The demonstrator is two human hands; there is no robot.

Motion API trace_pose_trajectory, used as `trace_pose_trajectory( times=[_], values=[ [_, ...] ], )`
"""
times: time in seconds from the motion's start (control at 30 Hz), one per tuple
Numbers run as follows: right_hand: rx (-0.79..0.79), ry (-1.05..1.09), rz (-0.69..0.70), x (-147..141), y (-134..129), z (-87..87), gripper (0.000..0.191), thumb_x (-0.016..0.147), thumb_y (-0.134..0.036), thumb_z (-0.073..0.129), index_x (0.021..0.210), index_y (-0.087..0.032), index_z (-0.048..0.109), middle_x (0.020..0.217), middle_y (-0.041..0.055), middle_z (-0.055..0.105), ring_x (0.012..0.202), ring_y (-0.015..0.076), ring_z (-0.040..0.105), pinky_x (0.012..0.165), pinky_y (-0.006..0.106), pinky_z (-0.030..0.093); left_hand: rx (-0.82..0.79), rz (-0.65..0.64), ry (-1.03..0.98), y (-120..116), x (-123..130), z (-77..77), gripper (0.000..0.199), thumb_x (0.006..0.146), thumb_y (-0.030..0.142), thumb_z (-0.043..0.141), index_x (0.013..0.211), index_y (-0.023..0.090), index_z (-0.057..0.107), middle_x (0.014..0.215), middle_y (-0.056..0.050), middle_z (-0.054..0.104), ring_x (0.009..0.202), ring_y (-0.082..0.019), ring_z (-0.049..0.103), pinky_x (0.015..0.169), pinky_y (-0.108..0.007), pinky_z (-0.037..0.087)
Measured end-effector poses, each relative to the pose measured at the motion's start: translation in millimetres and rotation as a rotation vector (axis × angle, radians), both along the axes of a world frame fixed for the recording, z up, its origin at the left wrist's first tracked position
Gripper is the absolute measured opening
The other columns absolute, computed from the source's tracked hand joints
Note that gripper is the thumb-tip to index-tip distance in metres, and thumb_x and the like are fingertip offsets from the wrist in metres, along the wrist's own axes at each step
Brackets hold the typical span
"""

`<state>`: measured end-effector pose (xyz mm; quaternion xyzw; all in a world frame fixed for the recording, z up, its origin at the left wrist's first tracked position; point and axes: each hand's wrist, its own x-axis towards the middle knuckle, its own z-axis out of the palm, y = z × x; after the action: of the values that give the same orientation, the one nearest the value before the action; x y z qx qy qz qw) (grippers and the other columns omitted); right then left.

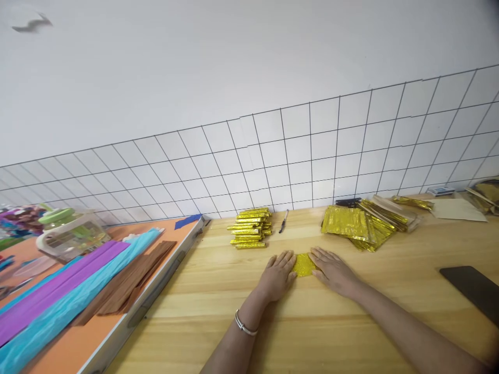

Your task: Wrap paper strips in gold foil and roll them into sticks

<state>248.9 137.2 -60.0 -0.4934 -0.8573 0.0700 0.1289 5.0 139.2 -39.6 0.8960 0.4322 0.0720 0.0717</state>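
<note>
A small square of shiny gold foil [304, 265] lies flat on the wooden tabletop [210, 311]. My left hand [277, 274] rests over its left edge, fingers stretched out and palm down. Over the right edge lies my right hand [334, 271], also flat with its fingers extended. What is under the palms is hidden. Beyond my left hand stands a pile of gold foil rolls [251, 228], stacked in rows. A stack of flat gold foil packets [346, 223] sits beyond my right hand.
A pen [284, 222] lies between the two gold piles. At the right are a dark flat object [470, 288] and a sheet of paper [460, 209]. On the left, an orange table [105, 343] holds purple crepe paper [66, 285], blue and brown strips, and a green-lidded container [72, 234].
</note>
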Motion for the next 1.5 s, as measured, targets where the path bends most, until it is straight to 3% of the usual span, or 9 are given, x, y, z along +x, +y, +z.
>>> trace_pose_trajectory(
  times=[0.17, 0.4, 0.53, 0.7, 0.83, 0.97, 1.2, 1.4, 1.5],
  values=[
    [0.078, 0.000, 0.016, 3.2, -3.5, 9.9, 0.061, 0.084, -0.050, 0.043, 0.137, -0.023, 0.034, 0.146, 0.0087, 0.025, 0.134, 0.0252, 0.019, 0.105, 0.044, 0.023, 0.017, -0.006, 0.001, 0.9, -0.9, -0.2, 0.052, 0.092, 0.042, 0.026, 0.141, 0.026, 0.017, 0.148, -0.005, 0.020, 0.136, -0.020, 0.015, 0.108, -0.043, 0.018],
    [0.237, -0.042, 0.114, -1.9, -7.0, 24.6, 0.045, 0.084, -0.042, 0.048, 0.125, -0.023, 0.050, 0.126, 0.0094, 0.053, 0.121, 0.0263, 0.039, 0.099, 0.045, 0.030, 0.034, -0.029, -0.033, -1.5, -1.3, 3.0, 0.061, 0.089, 0.055, 0.024, 0.141, 0.025, 0.017, 0.147, -0.007, 0.021, 0.136, -0.022, 0.015, 0.108, -0.044, 0.017],
    [0.270, -0.078, 0.158, -1.7, -6.8, 21.7, 0.039, 0.087, -0.034, 0.045, 0.124, -0.021, 0.051, 0.115, 0.0097, 0.060, 0.108, 0.0235, 0.050, 0.094, 0.043, 0.037, 0.040, -0.024, -0.046, -1.9, -2.7, 3.4, 0.067, 0.086, 0.062, 0.027, 0.141, 0.025, 0.019, 0.147, -0.007, 0.021, 0.136, -0.023, 0.016, 0.108, -0.044, 0.017],
    [0.356, -0.116, 0.145, -2.1, -5.9, 10.2, 0.035, 0.087, -0.022, 0.042, 0.119, -0.020, 0.054, 0.114, 0.0094, 0.062, 0.106, 0.0223, 0.053, 0.094, 0.041, 0.040, 0.081, -0.016, -0.040, -4.3, -0.4, 6.8, 0.067, 0.086, 0.061, 0.028, 0.141, 0.024, 0.019, 0.146, -0.008, 0.023, 0.135, -0.023, 0.018, 0.107, -0.044, 0.017],
    [0.378, -0.124, 0.149, -1.1, -3.4, 3.2, 0.037, 0.086, -0.012, 0.038, 0.118, -0.019, 0.055, 0.115, 0.0095, 0.062, 0.105, 0.0206, 0.056, 0.094, 0.039, 0.042, 0.237, -0.031, -0.041, -7.1, 9.1, 12.9, 0.053, 0.090, 0.047, 0.035, 0.138, 0.025, 0.027, 0.146, -0.006, 0.025, 0.135, -0.022, 0.018, 0.108, -0.044, 0.015],
    [0.335, -0.082, 0.154, 1.4, -1.7, 3.9, 0.035, 0.086, -0.013, 0.037, 0.112, -0.019, 0.060, 0.114, 0.0085, 0.063, 0.105, 0.0203, 0.057, 0.094, 0.039, 0.042, 0.260, -0.179, -0.031, -9.5, 15.1, 19.3, 0.033, 0.093, 0.021, 0.033, 0.121, 0.024, 0.049, 0.131, -0.004, 0.049, 0.129, -0.016, 0.033, 0.104, -0.035, 0.026],
    [0.197, -0.042, 0.143, 4.9, -2.1, 5.6, 0.037, 0.087, -0.017, 0.037, 0.117, -0.024, 0.058, 0.120, 0.0042, 0.060, 0.109, 0.0201, 0.055, 0.098, 0.041, 0.039, 0.090, -0.135, -0.135, -13.4, 12.4, 20.0, 0.028, 0.092, 0.021, 0.036, 0.113, 0.022, 0.055, 0.114, -0.006, 0.060, 0.107, -0.018, 0.054, 0.094, -0.032, 0.040],
    [0.187, -0.041, 0.155, 10.9, 0.0, 7.4, 0.038, 0.087, -0.016, 0.036, 0.116, -0.023, 0.059, 0.120, 0.0036, 0.060, 0.108, 0.0195, 0.056, 0.097, 0.039, 0.041, 0.053, -0.098, -0.138, -13.4, 10.1, 17.2, 0.027, 0.092, 0.020, 0.035, 0.109, 0.022, 0.055, 0.111, -0.005, 0.060, 0.100, -0.017, 0.058, 0.089, -0.029, 0.045],
    [0.190, -0.032, 0.170, 16.3, 2.5, 11.6, 0.035, 0.088, -0.019, 0.036, 0.112, -0.024, 0.062, 0.117, 0.0035, 0.062, 0.104, 0.0194, 0.057, 0.096, 0.038, 0.041, 0.073, -0.118, -0.108, -10.9, 8.3, 16.8, 0.029, 0.092, 0.018, 0.035, 0.115, 0.023, 0.051, 0.121, -0.004, 0.056, 0.110, -0.017, 0.053, 0.093, -0.029, 0.043]
  ],
)
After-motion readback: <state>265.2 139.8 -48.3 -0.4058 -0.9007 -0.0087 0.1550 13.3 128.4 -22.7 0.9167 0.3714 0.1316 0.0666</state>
